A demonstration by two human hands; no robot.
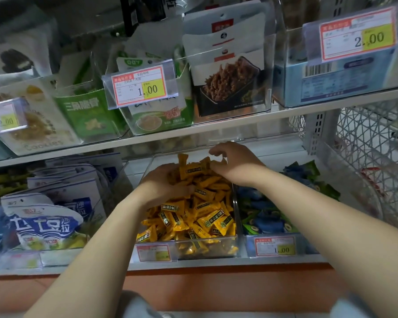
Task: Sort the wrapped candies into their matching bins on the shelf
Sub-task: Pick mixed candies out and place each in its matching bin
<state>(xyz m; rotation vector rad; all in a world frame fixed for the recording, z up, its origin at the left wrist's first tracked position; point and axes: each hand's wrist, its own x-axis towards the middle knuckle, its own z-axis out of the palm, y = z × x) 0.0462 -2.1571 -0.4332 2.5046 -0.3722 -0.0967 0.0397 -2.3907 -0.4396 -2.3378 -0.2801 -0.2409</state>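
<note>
Yellow wrapped candies fill clear plastic bin under both hands; left hand grips a handful, right hand curled over pile just beyond (cannot tell if holding).

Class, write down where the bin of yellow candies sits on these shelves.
In the head view, the bin of yellow candies sits mid-frame on the lower shelf, right of the blue-and-white packets and left of the blue and green candies.

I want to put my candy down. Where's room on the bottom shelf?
Bare white shelf shows behind the blue candies, beside the right hand. A narrow gap runs left of the clear bin. Inside it, yellow candies are heaped and the left hand grips some.
</note>
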